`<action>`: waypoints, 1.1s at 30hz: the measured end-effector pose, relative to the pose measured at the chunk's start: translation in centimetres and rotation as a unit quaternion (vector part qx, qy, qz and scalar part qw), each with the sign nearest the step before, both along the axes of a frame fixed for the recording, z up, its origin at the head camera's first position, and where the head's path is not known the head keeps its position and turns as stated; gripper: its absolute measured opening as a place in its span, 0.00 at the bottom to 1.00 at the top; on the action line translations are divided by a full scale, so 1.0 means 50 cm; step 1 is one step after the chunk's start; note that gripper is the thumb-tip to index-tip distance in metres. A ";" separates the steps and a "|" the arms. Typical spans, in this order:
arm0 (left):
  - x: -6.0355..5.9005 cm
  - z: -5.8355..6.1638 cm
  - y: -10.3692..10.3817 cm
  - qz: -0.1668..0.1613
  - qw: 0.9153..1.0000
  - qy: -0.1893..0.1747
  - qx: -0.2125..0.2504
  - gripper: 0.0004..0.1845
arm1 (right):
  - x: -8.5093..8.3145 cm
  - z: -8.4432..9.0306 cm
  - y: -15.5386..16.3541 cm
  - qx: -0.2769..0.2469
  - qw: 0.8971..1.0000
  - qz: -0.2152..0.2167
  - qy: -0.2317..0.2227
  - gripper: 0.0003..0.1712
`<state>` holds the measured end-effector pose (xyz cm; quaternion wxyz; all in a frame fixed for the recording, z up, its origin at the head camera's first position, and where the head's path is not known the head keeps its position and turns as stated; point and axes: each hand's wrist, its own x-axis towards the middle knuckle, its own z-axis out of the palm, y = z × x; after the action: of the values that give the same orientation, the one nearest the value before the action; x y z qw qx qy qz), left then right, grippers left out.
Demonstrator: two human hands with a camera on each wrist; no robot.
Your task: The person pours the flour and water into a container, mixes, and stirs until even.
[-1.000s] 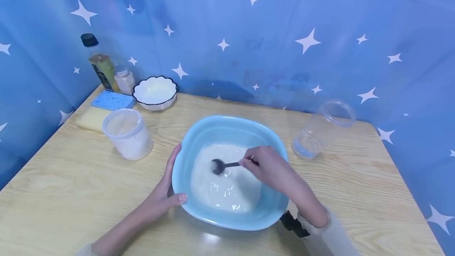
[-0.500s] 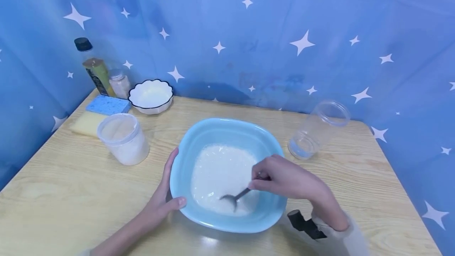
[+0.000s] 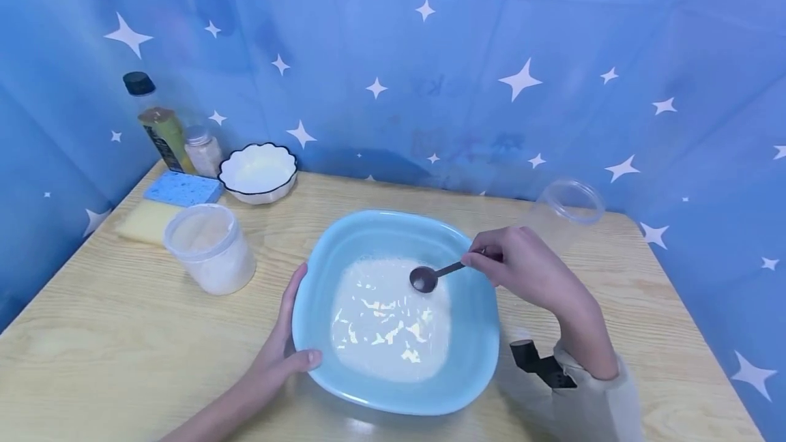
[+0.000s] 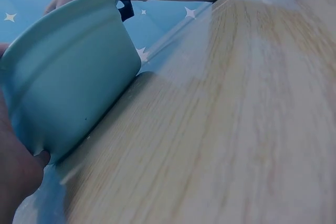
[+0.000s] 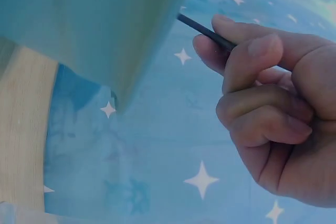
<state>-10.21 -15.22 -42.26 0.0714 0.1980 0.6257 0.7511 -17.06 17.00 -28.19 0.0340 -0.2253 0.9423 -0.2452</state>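
Right hand (image 3: 528,268) pinches the spoon (image 3: 425,279) — handle end hidden by fingers (image 5: 260,51); left hand (image 3: 288,346) grips the bowl (image 3: 479,305) rim, fingers mostly hidden.

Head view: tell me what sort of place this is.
Probably a makeshift kitchen work spot: a wooden table screened by a blue star-print sheet, with a basin of white liquid, sponges and condiment bottles.
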 end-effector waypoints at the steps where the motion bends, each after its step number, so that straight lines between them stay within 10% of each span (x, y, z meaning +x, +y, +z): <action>1: 0.001 -0.001 -0.001 0.000 1.000 -0.003 -0.001 0.52 | -0.002 -0.001 0.001 0.001 1.000 -0.003 0.006 0.06; 6: 0.005 0.000 -0.006 0.000 1.000 -0.008 -0.004 0.52 | -0.001 -0.008 0.003 0.009 1.000 -0.002 0.001 0.09; 16: 0.005 -0.002 -0.004 -0.021 1.000 -0.012 0.011 0.51 | 0.018 -0.031 -0.018 0.013 0.978 0.191 -0.088 0.13; 33: 0.008 -0.002 -0.010 -0.026 0.999 -0.026 0.009 0.50 | -0.005 -0.046 -0.002 0.043 0.999 0.012 0.029 0.12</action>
<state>-9.81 -15.71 -42.34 0.1054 0.1948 0.6118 0.7594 -17.33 16.88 -30.48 0.0189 -0.2420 0.9499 -0.1971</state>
